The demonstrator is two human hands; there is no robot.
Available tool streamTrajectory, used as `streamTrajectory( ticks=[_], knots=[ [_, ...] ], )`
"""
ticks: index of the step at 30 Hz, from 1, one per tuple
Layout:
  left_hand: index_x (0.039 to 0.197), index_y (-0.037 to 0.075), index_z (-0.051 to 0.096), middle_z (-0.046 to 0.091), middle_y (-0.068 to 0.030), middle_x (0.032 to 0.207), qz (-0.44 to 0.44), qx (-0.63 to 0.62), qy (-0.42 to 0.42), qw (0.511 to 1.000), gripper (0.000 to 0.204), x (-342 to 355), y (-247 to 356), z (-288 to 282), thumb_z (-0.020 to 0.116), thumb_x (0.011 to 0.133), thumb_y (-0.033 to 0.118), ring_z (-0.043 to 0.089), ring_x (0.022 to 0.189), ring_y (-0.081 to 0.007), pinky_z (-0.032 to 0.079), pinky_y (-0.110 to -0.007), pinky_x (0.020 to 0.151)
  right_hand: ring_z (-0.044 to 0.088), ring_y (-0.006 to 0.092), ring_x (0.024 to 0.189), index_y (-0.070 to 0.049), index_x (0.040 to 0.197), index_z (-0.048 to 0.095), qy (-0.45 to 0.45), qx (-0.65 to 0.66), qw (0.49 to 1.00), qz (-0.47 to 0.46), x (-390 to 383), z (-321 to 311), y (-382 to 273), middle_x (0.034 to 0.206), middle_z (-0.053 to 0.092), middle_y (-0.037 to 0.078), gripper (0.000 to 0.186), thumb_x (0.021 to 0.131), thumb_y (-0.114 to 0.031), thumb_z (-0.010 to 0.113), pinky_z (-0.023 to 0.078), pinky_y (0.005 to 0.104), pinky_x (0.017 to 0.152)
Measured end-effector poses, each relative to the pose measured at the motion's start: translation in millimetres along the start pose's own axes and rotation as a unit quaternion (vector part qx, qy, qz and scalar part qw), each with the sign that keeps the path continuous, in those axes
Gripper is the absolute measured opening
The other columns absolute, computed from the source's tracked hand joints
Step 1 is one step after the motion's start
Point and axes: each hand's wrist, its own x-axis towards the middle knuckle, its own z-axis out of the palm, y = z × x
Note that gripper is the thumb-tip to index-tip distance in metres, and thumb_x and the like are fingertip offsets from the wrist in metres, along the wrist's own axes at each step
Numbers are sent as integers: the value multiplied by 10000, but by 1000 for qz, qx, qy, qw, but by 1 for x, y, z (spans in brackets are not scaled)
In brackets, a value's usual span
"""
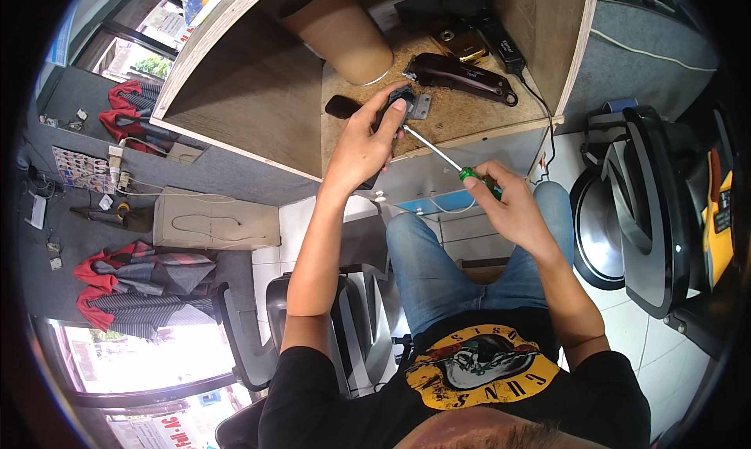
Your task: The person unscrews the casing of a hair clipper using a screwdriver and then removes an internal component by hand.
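My right hand [504, 202] is closed round the green handle of a screwdriver [434, 148]. Its metal shaft points up and left, with the tip at my left hand's fingers. My left hand [361, 150] grips a small dark device [401, 95] at the shelf's front edge; the fingers hide most of it, so its kind is unclear. A small grey metal plate [422, 107] shows just right of it. Behind that lies a dark hair clipper [461, 78] on its side. A dark oval piece [342, 106] rests left of my left hand.
The wooden shelf [493, 113] bears a tan cylinder [344, 34], a gold device [461, 46] and a black corded device [501, 46] whose cable drops over the front edge. Salon chairs [641, 206] stand at right and lower left. Clothes [149, 285] hang at left.
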Motion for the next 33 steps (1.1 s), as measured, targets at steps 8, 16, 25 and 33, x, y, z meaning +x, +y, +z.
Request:
streamTrajectory(
  ticks=[8,16,25,33],
  knots=[
    [1517,191,607,576,-11,772,6,12,-2,1000,435,-2,3,1,574,1115,353,519,523,-78,447,-272,482,543,157,826,-17,1106,639,71,5,993,-91,7,9,17,884,572,55,310,925,-190,820,474,327,745],
    [1528,185,593,584,-12,785,1,-4,-5,1000,446,0,1,-1,567,1116,353,520,535,-77,447,-270,481,550,151,822,-4,1088,641,83,21,993,-75,5,8,15,893,585,56,302,915,-167,826,481,312,736],
    [1546,170,567,616,-33,808,11,-51,-16,999,465,4,-10,-4,549,1130,377,528,519,-74,446,-261,455,598,103,789,-3,1087,657,67,110,992,-13,3,7,7,900,676,46,269,944,-167,815,488,289,701],
    [1573,120,515,649,-75,862,42,-141,-13,989,482,-9,-19,-12,508,1152,354,551,522,-98,457,-268,457,732,302,763,15,1120,688,112,-97,982,-114,-7,-14,-34,949,745,184,245,941,-130,771,557,392,697]
  ],
)
